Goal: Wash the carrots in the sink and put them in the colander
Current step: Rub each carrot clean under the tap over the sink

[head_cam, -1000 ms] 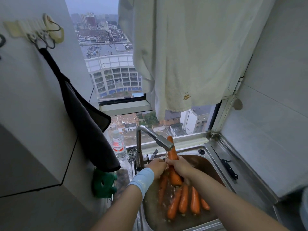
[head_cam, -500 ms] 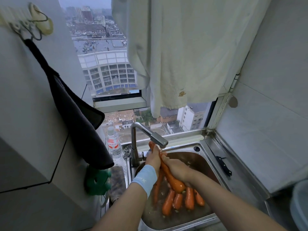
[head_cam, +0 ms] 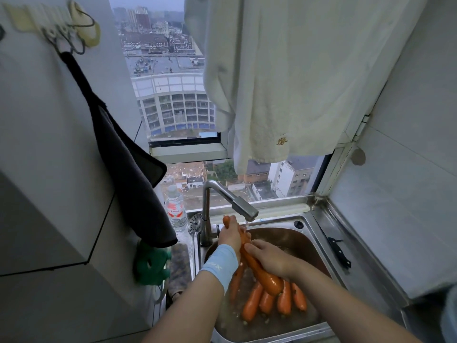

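A long wet carrot [head_cam: 268, 278] slants over the steel sink [head_cam: 319, 246], its thin end up by the tap [head_cam: 243, 211]. My left hand [head_cam: 231, 235], with a pale blue wristband, grips the carrot's upper end. My right hand [head_cam: 268, 258] is wrapped round its middle. Water runs from the spout onto my hands. Several more carrots [head_cam: 269, 299] lie side by side in shallow water on the sink's floor, below the held one. No colander shows in the view.
A black knife [head_cam: 340, 251] lies on the steel ledge right of the sink. A water bottle [head_cam: 175, 210] and a round strainer [head_cam: 195, 222] stand left of the tap. A dark towel [head_cam: 128, 174] hangs on the left wall; a cream cloth [head_cam: 284, 78] hangs overhead.
The held carrot has tilted from nearly upright to slanting, its thick end now low over the other carrots. My right hand has slid down along it. The view has shifted slightly.
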Demonstrator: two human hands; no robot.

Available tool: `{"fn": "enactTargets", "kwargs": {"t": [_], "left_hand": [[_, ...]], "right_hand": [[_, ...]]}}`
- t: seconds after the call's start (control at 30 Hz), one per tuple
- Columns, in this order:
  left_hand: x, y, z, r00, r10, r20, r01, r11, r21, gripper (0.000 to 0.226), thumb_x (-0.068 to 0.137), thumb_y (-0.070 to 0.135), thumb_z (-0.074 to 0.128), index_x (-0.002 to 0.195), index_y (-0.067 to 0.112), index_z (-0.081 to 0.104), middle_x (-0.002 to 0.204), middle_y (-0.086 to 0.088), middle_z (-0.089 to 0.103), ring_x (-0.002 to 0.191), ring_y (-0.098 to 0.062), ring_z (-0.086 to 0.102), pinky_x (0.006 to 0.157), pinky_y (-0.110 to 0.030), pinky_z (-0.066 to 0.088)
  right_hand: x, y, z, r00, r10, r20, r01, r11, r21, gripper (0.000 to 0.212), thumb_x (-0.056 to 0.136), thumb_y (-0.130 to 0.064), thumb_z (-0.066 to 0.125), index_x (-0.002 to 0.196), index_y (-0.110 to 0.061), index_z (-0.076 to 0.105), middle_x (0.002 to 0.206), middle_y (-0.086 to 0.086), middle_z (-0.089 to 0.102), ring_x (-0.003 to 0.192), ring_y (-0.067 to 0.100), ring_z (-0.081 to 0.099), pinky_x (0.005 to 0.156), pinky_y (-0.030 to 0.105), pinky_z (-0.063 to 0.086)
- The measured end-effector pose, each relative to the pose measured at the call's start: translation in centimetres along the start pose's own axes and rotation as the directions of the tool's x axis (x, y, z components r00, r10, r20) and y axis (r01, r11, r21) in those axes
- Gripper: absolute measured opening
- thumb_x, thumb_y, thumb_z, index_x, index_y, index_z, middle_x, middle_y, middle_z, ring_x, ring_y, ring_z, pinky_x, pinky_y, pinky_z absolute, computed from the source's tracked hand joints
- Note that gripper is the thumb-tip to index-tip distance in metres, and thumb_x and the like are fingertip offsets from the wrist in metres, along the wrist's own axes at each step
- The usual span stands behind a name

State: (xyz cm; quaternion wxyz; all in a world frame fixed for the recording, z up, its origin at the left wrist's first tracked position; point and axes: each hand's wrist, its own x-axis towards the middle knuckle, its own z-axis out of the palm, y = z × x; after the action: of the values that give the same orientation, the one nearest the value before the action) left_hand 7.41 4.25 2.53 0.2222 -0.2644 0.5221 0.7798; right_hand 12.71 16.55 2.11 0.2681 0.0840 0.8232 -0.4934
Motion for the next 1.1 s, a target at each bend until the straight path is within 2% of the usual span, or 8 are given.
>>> {"fn": "enactTargets", "kwargs": {"t": [0.13,0.27,0.37,0.5,0.67,0.87,0.97,1.1], "left_hand": [[-0.2,0.7,0.5,0.998,-0.069,-0.011,0.067,0.99,-0.122,0.05,0.102,0.054,0.043,0.112,0.008,0.06,0.078,-0.012,0.068,0.062,-0.026,0.064,0.063,-0.032,0.056],[-0.5,0.9,0.0,0.998,0.01,0.069,0.006,0.97,-0.241,0.021,0.107,0.024,0.046,0.123,0.017,0.057,0.107,-0.013,0.069,0.089,-0.027,0.069,0.075,-0.038,0.059],[-0.1,0.9,-0.5,0.998,0.015,0.066,0.004,0.958,-0.287,0.013,0.104,0.015,0.052,0.112,0.015,0.062,0.092,-0.011,0.064,0.083,-0.026,0.065,0.087,-0.044,0.055],[-0.1,1.6,-0.2,0.996,-0.089,0.024,0.09,0.888,-0.452,0.036,0.102,0.037,0.054,0.076,0.013,0.055,0.061,-0.005,0.057,0.063,-0.021,0.055,0.07,-0.036,0.051],[-0.3,1.5,-0.4,0.993,-0.002,0.117,0.04,0.947,-0.318,0.031,0.104,0.033,0.051,0.115,0.008,0.065,0.102,-0.015,0.067,0.091,-0.026,0.063,0.1,-0.042,0.05],[0.3,1.2,0.1,0.994,0.082,0.079,-0.082,0.997,0.001,0.025,0.103,0.031,0.05,0.115,0.013,0.062,0.078,-0.009,0.066,0.071,-0.023,0.065,0.068,-0.034,0.055],[0.1,1.8,1.3,1.0,-0.011,0.016,0.012,0.998,-0.07,0.021,0.098,0.019,0.046,0.09,0.005,0.058,0.06,-0.014,0.058,0.054,-0.026,0.056,0.061,-0.034,0.053],[0.4,1.5,1.1,0.997,-0.059,0.049,0.067,0.981,-0.18,0.024,0.104,0.024,0.048,0.099,0.004,0.059,0.061,-0.015,0.063,0.056,-0.028,0.063,0.068,-0.04,0.059]], "right_hand": [[0.0,-0.3,-0.5,0.999,-0.017,-0.039,0.018,0.999,0.03,0.034,0.107,-0.05,0.041,0.124,-0.032,0.063,0.115,-0.003,0.072,0.107,0.017,0.068,0.107,0.044,0.05],[0.4,0.5,-1.7,0.998,-0.022,-0.054,0.025,0.998,0.062,0.037,0.103,-0.053,0.045,0.113,-0.028,0.071,0.106,0.002,0.076,0.102,0.021,0.072,0.103,0.05,0.052],[0.5,0.9,-2.0,0.997,-0.058,-0.051,0.059,0.998,0.018,0.042,0.083,-0.062,0.068,0.109,-0.029,0.065,0.106,0.001,0.073,0.1,0.019,0.071,0.099,0.049,0.055],[1.1,0.9,-2.2,0.975,-0.192,-0.108,0.171,0.97,-0.175,0.028,0.078,-0.041,0.081,0.097,-0.031,0.064,0.097,-0.005,0.07,0.092,0.013,0.068,0.094,0.041,0.055],[1.9,0.8,-2.2,0.982,-0.17,-0.086,0.173,0.984,0.034,0.018,0.094,-0.027,0.068,0.111,-0.021,0.071,0.104,0.009,0.074,0.096,0.021,0.071,0.1,0.048,0.054],[2.0,0.6,-1.2,0.995,-0.083,-0.06,0.093,0.975,0.201,0.063,0.082,-0.069,0.061,0.105,-0.013,0.076,0.1,0.016,0.076,0.093,0.038,0.073,0.099,0.056,0.054],[2.0,0.8,-1.2,0.992,-0.108,-0.071,0.116,0.986,0.116,0.068,0.077,-0.08,0.055,0.098,-0.02,0.079,0.096,0.005,0.078,0.096,0.025,0.074,0.102,0.051,0.052],[1.7,1.6,-2.3,0.998,-0.065,-0.007,0.066,0.994,0.091,0.079,0.076,-0.088,0.053,0.099,-0.018,0.079,0.099,0.009,0.077,0.098,0.026,0.074,0.102,0.052,0.053]]}}
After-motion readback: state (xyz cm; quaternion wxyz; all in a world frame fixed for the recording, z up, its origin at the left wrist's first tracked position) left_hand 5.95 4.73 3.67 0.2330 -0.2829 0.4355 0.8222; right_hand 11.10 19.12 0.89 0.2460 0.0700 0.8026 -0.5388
